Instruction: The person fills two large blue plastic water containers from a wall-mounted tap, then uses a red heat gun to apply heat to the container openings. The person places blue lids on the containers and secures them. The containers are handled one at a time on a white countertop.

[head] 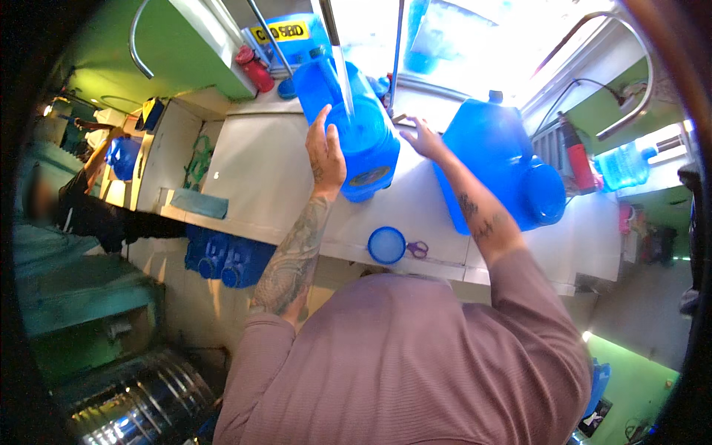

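A blue plastic water container (370,142) stands on the white tiled counter under a metal spout (329,22). A stream of water (343,78) runs from the spout into its wide round mouth. My left hand (327,153) is at the container's left side, palm towards it and fingers extended; whether it touches is hard to tell. To the right of the container, my right hand (425,139) has its fingers spread near a small lever-like piece (399,118), with nothing visibly held. A blue round lid (386,245) and purple-handled scissors (418,249) lie near the counter's front edge.
Another blue container (484,161) lies on the right. Behind stand a blue jug with a yellow label (281,31) and a red bottle (254,68). A basin (197,144) opens at left, near another person (83,194). Curved metal pipes (639,105) overhang the right side.
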